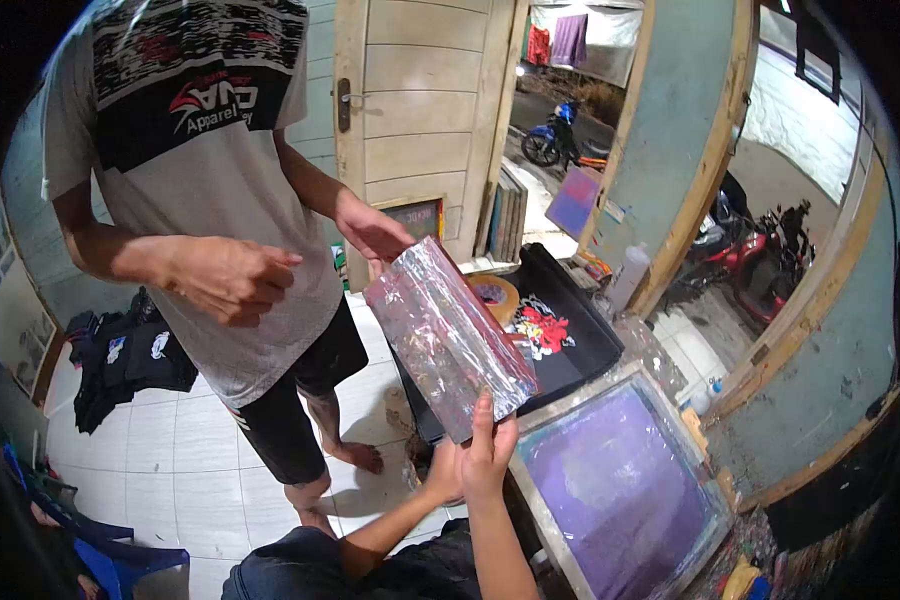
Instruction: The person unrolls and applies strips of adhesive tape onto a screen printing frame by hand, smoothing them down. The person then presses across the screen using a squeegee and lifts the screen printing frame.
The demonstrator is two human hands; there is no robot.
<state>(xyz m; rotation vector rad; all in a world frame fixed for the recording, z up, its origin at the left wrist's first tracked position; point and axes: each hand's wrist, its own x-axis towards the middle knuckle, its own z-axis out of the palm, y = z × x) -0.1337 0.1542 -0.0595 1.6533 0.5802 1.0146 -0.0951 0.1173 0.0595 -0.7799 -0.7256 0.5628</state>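
A flat board wrapped in shiny, wrinkled silver film (440,330) is held up at a tilt in front of me. My right hand (490,455) grips its near end, thumb lying on the top face and the other fingers underneath. Just left of it, my left hand (444,472) is at the board's lower edge; its fingers are hidden. The far end rests in a hand (375,232) of a person standing opposite, whose other hand (232,278) is loosely curled in the air. Behind the board, a roll of tan tape (494,296) lies on a black printed fabric (590,350).
A framed printing screen with purple mesh (615,480) lies to my right. Folded black shirts (135,360) are on the tiled floor at left. Frames (507,215) lean by the open doorway, and a spray bottle (630,275) stands near the wall. A blue chair (120,560) is at lower left.
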